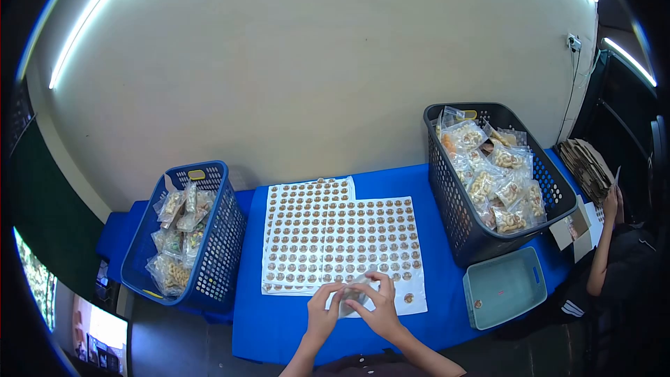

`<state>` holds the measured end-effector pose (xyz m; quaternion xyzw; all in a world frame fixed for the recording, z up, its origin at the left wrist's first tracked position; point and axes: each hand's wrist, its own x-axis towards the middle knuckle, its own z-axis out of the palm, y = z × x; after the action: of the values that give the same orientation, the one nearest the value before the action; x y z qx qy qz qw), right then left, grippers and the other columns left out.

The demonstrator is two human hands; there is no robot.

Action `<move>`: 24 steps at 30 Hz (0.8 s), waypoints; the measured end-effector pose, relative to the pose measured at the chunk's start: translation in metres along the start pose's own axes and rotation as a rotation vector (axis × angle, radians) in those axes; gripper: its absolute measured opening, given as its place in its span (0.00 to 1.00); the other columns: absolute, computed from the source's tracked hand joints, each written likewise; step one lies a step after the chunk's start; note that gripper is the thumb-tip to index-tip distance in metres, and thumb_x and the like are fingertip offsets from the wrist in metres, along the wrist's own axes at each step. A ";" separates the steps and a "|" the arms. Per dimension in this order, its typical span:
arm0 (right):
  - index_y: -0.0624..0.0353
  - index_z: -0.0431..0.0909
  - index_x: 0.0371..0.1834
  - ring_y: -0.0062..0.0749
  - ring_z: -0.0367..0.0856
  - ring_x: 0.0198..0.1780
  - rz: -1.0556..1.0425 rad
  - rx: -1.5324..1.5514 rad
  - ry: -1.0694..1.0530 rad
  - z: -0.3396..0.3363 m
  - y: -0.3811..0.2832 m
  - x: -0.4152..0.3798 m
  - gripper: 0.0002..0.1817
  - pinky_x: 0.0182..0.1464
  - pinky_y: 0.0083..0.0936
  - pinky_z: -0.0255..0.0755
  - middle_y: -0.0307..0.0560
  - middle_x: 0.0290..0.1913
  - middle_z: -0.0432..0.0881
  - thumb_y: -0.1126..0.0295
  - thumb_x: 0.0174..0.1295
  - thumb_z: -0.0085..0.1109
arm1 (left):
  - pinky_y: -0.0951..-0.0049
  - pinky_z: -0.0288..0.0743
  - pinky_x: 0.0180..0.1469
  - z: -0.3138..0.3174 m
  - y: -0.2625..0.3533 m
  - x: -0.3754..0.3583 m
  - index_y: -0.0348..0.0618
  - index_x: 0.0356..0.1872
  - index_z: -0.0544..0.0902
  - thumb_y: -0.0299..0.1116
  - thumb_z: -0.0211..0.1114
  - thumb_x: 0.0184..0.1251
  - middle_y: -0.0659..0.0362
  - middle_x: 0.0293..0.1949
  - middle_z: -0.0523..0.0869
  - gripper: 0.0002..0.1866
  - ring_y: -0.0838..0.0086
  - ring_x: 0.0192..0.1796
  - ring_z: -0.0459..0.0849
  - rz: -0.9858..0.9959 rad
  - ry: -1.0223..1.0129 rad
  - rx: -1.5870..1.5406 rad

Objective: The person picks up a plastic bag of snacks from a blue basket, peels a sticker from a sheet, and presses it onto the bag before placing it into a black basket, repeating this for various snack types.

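Both my left hand [322, 313] and my right hand [379, 307] grip a small clear plastic bag [354, 296] between thumbs and fingers, just above the table's front. What the bag contains is too blurred to name. Under and beyond my hands lie white sheets [384, 218] printed with rows of small round brown stickers. One lone sticker [409, 298] remains near the lower right corner of the front sheet, with bare white paper around it.
A blue basket [222, 237] with filled bags stands left; a dark basket [447, 202] full of snack bags stands right. A grey-green tray [481, 315] lies in front of it. Another person's hand [612, 202] and flattened cardboard [585, 167] are far right. Blue cloth [262, 335] covers the table.
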<state>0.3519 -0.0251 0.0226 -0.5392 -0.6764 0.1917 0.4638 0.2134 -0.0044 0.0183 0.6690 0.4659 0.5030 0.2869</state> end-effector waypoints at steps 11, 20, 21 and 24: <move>0.55 0.72 0.25 0.30 0.72 0.34 -0.148 -0.172 -0.041 0.005 -0.016 0.018 0.07 0.46 0.35 0.52 0.37 0.25 0.73 0.67 0.52 0.58 | 0.74 0.69 0.38 -0.009 -0.009 0.014 0.38 0.27 0.79 0.28 0.60 0.57 0.56 0.28 0.81 0.05 0.71 0.32 0.78 -0.020 0.095 0.088; 0.60 0.68 0.21 0.38 0.73 0.26 -0.093 0.144 -0.281 0.008 -0.005 -0.003 0.10 0.34 0.30 0.63 0.44 0.23 0.73 0.69 0.53 0.57 | 0.77 0.66 0.36 -0.058 -0.025 0.051 0.39 0.24 0.72 0.36 0.52 0.66 0.62 0.23 0.71 0.13 0.78 0.28 0.69 -0.170 0.537 -0.261; 0.61 0.68 0.21 0.39 0.73 0.26 -0.089 0.179 -0.341 0.008 0.005 -0.009 0.10 0.33 0.31 0.64 0.45 0.23 0.73 0.69 0.53 0.57 | 0.77 0.65 0.35 -0.075 -0.027 0.059 0.40 0.24 0.70 0.37 0.50 0.68 0.63 0.23 0.69 0.14 0.79 0.27 0.67 -0.204 0.627 -0.401; 0.64 0.73 0.25 0.28 0.74 0.27 0.197 0.310 -0.303 0.004 0.036 -0.022 0.09 0.33 0.23 0.67 0.45 0.24 0.75 0.69 0.56 0.57 | 0.79 0.64 0.37 -0.097 -0.029 0.065 0.45 0.24 0.66 0.40 0.46 0.69 0.66 0.22 0.64 0.14 0.81 0.26 0.65 -0.129 0.591 -0.576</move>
<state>0.3682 -0.0314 -0.0164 -0.4898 -0.6449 0.4164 0.4134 0.1161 0.0585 0.0516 0.3579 0.4092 0.7641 0.3473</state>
